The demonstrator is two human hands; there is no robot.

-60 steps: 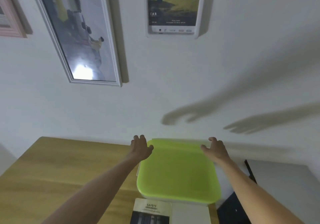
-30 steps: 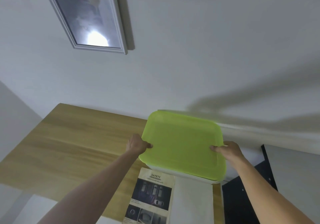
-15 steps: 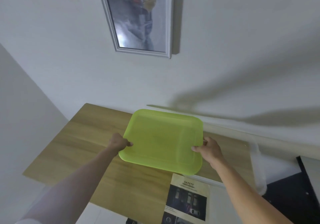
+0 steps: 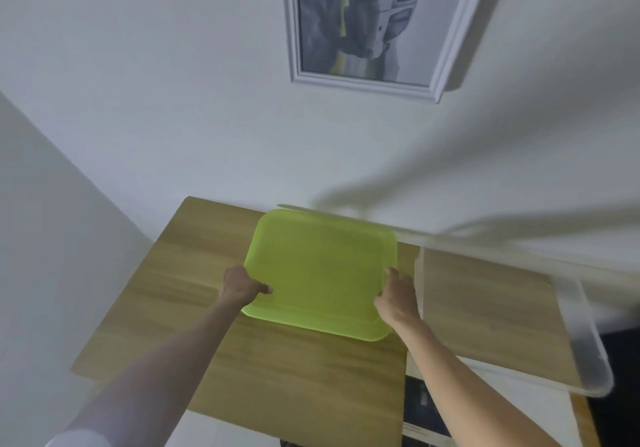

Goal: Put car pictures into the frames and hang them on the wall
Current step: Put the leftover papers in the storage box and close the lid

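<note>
Gripping: green lid point(image 4: 320, 270), left hand point(image 4: 242, 285) and right hand point(image 4: 396, 296) curled over side edges
Lid position: above tabletop point(image 4: 180, 294), near far edge
Framed picture point(image 4: 367, 21): hung on wall
Clear bin point(image 4: 502, 311): right tabletop edge

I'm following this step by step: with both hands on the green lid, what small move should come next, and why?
Probably lower the green lid onto the bare wooden table and let go. The left hand and right hand grip its opposite edges, it sits left of the clear bin, which is uncovered, and both hands must be free to reach in.
</note>
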